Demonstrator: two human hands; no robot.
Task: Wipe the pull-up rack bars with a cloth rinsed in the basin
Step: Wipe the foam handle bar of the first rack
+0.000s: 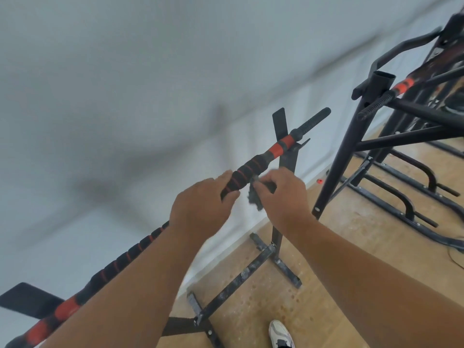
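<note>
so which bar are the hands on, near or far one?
The near padded bar by the wall: left hand grips it, right hand pinches the cloth beside it. The far bar is untouched.

Two hands are in view: one left hand and one right hand. One dark cloth is counted, pinched in the right hand. One padded bar with black and red bands crosses the frame, gripped by the left hand; it rests on one low rack, of which two flat upright plates show, one at each end. One taller black rack stands to the right, carrying one further banded bar. Further frames behind it are too blurred to count. One small red object lies on the floor. One shoe shows at the bottom edge.
</note>
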